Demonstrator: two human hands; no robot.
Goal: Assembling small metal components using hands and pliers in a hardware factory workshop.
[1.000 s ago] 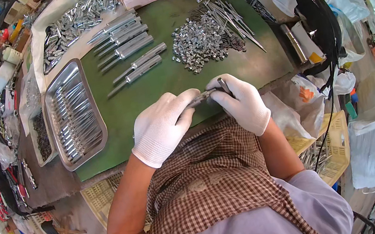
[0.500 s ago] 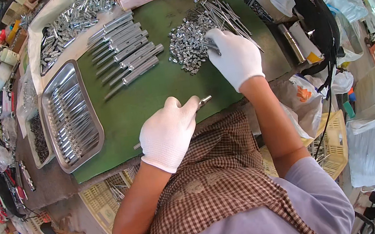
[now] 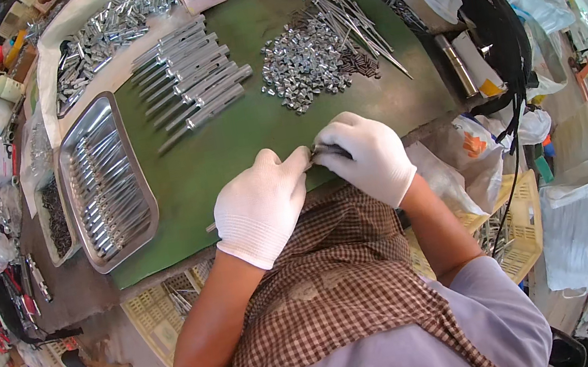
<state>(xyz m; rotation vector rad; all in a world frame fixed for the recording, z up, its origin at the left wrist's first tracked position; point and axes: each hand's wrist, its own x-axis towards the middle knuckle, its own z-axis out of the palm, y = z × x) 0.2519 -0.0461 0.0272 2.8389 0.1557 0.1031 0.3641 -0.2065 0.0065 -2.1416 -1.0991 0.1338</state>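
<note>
Small metal part: pinched between both gloved hands at the near edge of the green mat.
Left hand: fingertips closed on the part's left end.
Right hand: closed on its right end, touching the left.
Heap of small shiny pieces: beyond the hands.
Row of metal tools: at far left.
Steel tray: at the mat's left edge.

free: bare green bench between hands and parts | ahead: nut pile, rods | left: tray | ahead-left: tool row | right: black bag at edge
</note>
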